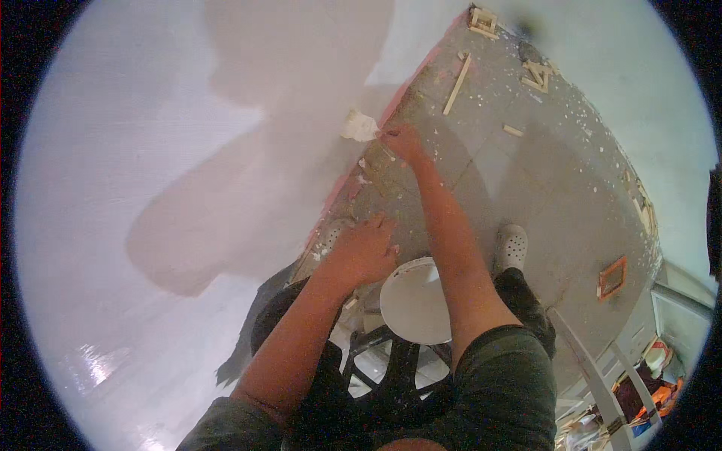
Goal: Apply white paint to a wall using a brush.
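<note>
My right hand (401, 142) grips a wide brush (360, 125), whose pale, paint-covered head lies against the white wall (186, 152) just above its base. Along the wall's foot runs a reddish strip (333, 194). My left hand (365, 248) hovers lower down, above the left shoe, with its fingers loosely apart and nothing visible in them. A round white bucket (416, 301) stands between my legs, partly hidden by my right forearm; whether its pale top is a lid or paint, I cannot tell.
Wooden scraps (457, 84) and paint spots lie on the grey floor (541, 186). An orange-red frame (612, 278) is at the right. A ladder-like white frame (586, 361) and a heap of mixed items (648, 389) stand lower right. Black plastic furniture (403, 366) is beneath me.
</note>
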A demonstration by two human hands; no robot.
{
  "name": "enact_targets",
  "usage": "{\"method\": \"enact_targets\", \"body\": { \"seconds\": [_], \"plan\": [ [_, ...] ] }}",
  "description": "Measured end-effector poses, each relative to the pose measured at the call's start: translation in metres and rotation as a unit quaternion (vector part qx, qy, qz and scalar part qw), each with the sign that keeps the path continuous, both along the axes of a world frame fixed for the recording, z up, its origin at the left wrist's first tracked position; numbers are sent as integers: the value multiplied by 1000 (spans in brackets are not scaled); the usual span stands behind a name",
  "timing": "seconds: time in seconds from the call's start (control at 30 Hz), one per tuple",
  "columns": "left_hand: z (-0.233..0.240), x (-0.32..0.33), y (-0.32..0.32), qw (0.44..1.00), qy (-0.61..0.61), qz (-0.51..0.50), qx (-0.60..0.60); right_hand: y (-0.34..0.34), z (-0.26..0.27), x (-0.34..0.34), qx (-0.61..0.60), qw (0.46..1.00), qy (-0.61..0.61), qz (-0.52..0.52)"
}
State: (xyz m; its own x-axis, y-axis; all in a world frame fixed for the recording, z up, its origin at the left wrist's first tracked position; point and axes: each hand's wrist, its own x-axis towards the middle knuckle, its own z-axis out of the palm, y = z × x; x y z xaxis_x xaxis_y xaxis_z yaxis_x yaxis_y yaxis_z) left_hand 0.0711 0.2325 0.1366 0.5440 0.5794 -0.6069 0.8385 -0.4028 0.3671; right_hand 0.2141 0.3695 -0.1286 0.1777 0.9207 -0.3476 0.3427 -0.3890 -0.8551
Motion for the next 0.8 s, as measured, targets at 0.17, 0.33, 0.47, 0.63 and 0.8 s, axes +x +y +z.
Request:
{"method": "enact_targets", "body": {
  "seconds": [0.17,0.33,0.47,0.63,0.8],
  "plan": [
    [-7,-11,3,999,36,-5,-40,-15,-58,-42,-19,972,-224,64],
    [-11,-28,7,999,41,2,-29,-20,-71,-66,-206,957,-206,1],
    [-14,-32,9,997,42,16,-67,0,-51,-61,-143,961,-231,-55],
    [-12,-25,18,996,35,26,-75,9,-7,-13,-136,974,-175,-50],
    [-3,-15,23,997,-18,60,45,19,25,28,-20,992,82,-97]
  ]
}}
